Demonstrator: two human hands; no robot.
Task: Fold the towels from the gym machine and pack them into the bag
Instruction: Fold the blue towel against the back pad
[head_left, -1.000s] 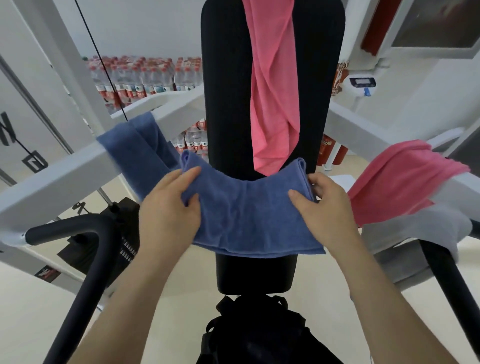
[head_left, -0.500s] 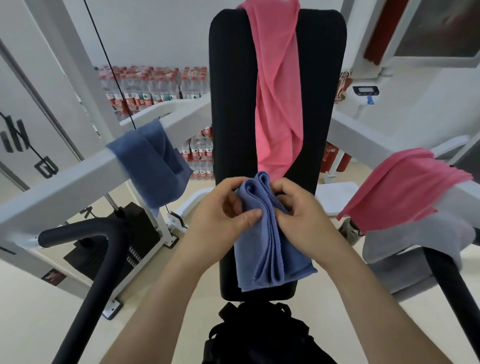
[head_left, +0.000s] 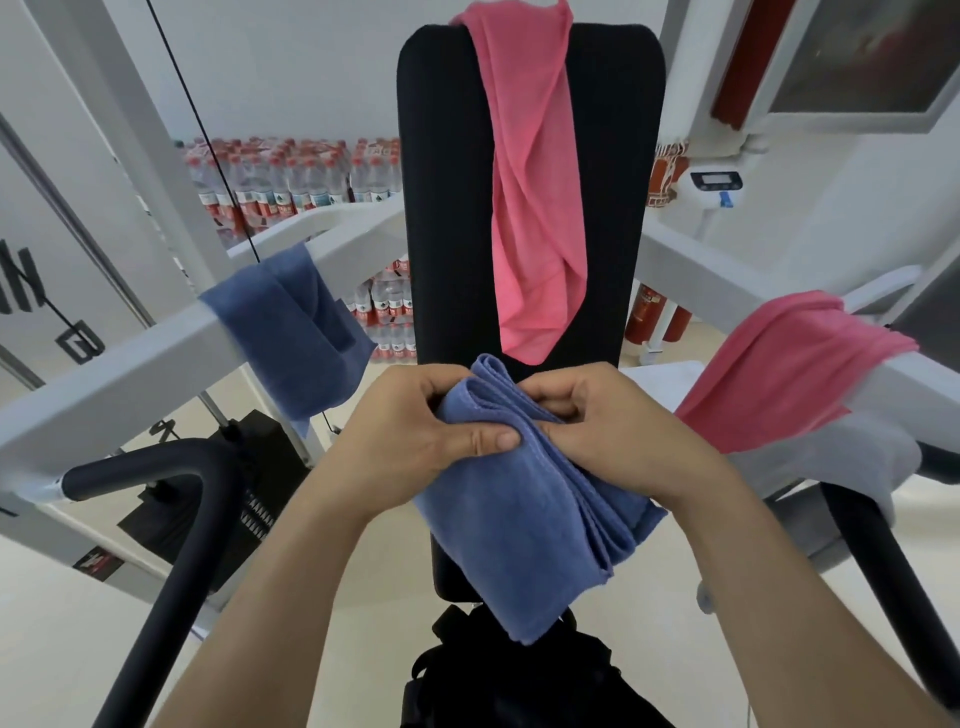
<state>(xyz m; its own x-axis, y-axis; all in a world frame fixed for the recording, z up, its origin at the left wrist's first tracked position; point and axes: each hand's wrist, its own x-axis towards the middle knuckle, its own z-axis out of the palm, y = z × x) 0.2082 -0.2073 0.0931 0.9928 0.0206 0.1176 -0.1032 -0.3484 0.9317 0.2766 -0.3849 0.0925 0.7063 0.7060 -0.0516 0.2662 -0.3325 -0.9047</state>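
Observation:
A folded blue towel (head_left: 524, 525) hangs in front of the black backrest (head_left: 447, 208), gripped at its top by my left hand (head_left: 415, 426) and my right hand (head_left: 608, 421), which meet there. A black bag (head_left: 519, 680) sits on the floor straight below it. On the gym machine, a second blue towel (head_left: 291, 332) drapes over the left white bar, a pink towel (head_left: 535, 197) hangs down the backrest, another pink towel (head_left: 789, 369) lies over the right bar, and a grey towel (head_left: 841, 457) sits under it.
White machine beams (head_left: 114, 384) slope down on both sides. Black curved handles stand at the lower left (head_left: 171, 545) and lower right (head_left: 893, 587). Packs of water bottles (head_left: 291, 182) are stacked at the back wall. A thin black cable (head_left: 208, 135) runs down at the left.
The blue towel went from stretched wide between my hands to folded in half. My hands came together at its top, and the towel now hangs lower and tilted right.

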